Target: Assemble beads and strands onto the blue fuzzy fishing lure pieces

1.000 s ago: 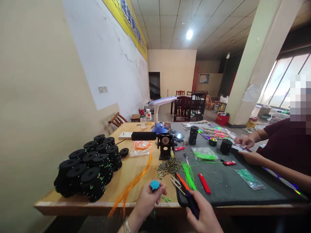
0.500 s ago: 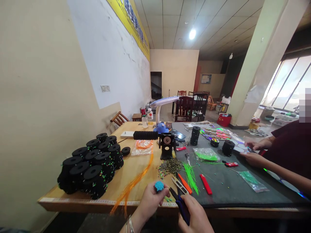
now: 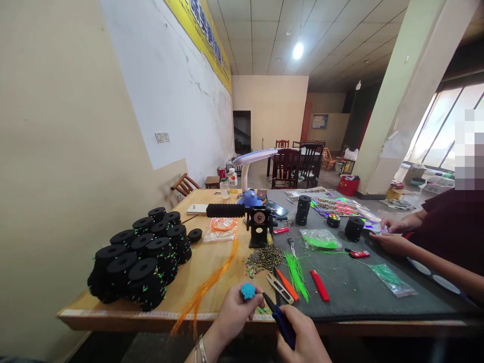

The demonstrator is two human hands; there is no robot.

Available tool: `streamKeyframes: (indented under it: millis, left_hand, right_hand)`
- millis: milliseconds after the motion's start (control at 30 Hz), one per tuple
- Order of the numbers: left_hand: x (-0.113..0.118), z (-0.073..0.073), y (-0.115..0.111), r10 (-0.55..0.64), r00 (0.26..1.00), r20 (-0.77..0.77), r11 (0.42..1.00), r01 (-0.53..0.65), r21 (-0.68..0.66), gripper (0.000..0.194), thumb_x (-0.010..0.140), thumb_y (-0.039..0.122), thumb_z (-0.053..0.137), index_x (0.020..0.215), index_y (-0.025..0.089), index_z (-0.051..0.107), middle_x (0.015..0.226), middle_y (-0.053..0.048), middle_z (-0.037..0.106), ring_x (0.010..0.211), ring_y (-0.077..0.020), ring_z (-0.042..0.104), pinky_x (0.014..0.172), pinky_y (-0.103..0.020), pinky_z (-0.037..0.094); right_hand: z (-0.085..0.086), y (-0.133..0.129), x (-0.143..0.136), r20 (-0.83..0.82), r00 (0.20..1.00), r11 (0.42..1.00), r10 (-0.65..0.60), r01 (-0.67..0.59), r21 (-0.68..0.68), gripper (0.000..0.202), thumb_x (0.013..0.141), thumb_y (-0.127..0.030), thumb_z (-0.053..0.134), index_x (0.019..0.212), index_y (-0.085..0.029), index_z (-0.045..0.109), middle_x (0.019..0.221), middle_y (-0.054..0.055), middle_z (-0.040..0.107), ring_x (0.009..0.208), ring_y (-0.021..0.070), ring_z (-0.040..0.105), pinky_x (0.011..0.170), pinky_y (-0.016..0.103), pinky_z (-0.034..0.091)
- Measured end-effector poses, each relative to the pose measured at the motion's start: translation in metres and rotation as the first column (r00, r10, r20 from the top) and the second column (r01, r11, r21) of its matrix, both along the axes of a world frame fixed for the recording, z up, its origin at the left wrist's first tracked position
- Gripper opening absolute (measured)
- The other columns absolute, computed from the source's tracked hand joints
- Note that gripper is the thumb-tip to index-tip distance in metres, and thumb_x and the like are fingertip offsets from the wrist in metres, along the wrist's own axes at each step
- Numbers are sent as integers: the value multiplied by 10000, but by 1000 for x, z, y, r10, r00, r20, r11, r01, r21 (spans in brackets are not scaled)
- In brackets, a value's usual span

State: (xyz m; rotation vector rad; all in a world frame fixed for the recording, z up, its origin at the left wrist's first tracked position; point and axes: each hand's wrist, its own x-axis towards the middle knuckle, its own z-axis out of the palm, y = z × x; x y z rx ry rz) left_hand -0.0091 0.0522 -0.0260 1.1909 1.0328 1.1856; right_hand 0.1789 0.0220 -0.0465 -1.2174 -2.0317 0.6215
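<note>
My left hand [image 3: 237, 313] is closed on a bundle of thin strands with a bright blue, knobbly end [image 3: 248, 291] showing above the fist; what lies inside the fingers is hidden. In my right hand [image 3: 302, 333] are dark blue-handled pliers [image 3: 282, 320], their black jaws pointing at my left fingertips. Whether the jaws touch anything there is too small to tell. Just beyond the pliers lie thread snips [image 3: 280, 288] and an orange-handled tool [image 3: 288, 285]. A heap of small dark and brassy pieces [image 3: 264, 259] sits ahead of my hands.
Several black foam spools [image 3: 142, 269] crowd the left. Orange strands [image 3: 215, 282] trail over the front edge. A black winder [image 3: 259, 227] and a lamp [image 3: 247, 176] stand mid-table. Green strands [image 3: 297, 275] and a red lighter [image 3: 319, 285] lie right. A co-worker's hands [image 3: 389, 237] handle something pale.
The plier jaws look closer together than before. My left hand has barely moved. The co-worker's hands have shifted, and the sheet by them lies differently.
</note>
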Motion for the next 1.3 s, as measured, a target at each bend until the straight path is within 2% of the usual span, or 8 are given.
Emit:
streamKeyframes:
  millis: [200,400,533,667,767,933,1167,1300]
  left_hand:
    - [1,4,-6,-49,998,-45,998,48,-33,432,669,498,746,837,123,613,581,-2,626,473,-88,461,486,-209,366]
    - [7,-2,-12,-84,988,-129,996,87,15,377,717,499,704,774,142,597,561,9,575,471,-103,464,474,-218,367]
    - [9,-4,-16,-74,983,-168,995,84,51,366,745,503,681,774,147,600,565,5,563,489,-110,461,488,-222,375]
    - [9,-6,-18,-51,980,-195,995,67,79,353,755,494,678,761,149,604,576,-8,579,517,-121,474,506,-228,384]
    - [11,-5,-18,-65,984,-167,996,74,50,377,738,516,683,762,150,593,566,-3,575,503,-118,470,492,-225,376]
    - [19,5,-15,-85,986,-142,994,94,58,367,761,504,659,803,144,602,618,-17,608,489,-114,492,499,-228,391]
    - [30,17,-19,-162,978,-133,980,175,93,315,796,419,658,980,170,601,752,-20,624,490,-101,489,468,-212,407]
    - [34,17,-18,-80,986,-144,985,101,139,245,805,400,653,850,160,644,645,-14,614,548,-127,522,536,-220,432]
  right_hand:
    - [-3,2,5,-321,946,950,-41,-63,-306,187,692,-244,547,844,-149,602,733,8,586,702,154,519,660,238,425]
    - [-4,-3,-4,-666,712,775,-222,-285,-564,242,659,-322,619,838,-166,574,574,-79,404,459,50,297,449,184,281]
    - [-9,-1,-13,-745,558,692,-366,-373,-619,284,585,-317,670,800,-171,556,527,-104,340,443,33,206,402,163,147]
    - [-13,0,-16,-746,513,646,-425,-406,-647,318,542,-329,698,777,-172,552,515,-105,334,448,38,213,400,162,118]
    - [-7,0,-10,-728,578,695,-369,-348,-629,291,588,-342,666,801,-174,561,519,-104,342,436,42,216,400,171,143]
    - [9,-2,9,-497,857,930,-136,-63,-363,159,647,-230,613,784,-149,609,697,-15,554,665,127,487,624,222,388]
    - [13,-16,23,-298,942,972,-152,88,-219,232,685,-225,545,887,-150,630,759,7,626,705,163,547,669,231,429]
    - [18,-23,25,-197,971,976,-133,94,-198,239,681,-229,555,886,-156,653,747,11,643,666,163,556,641,234,440]
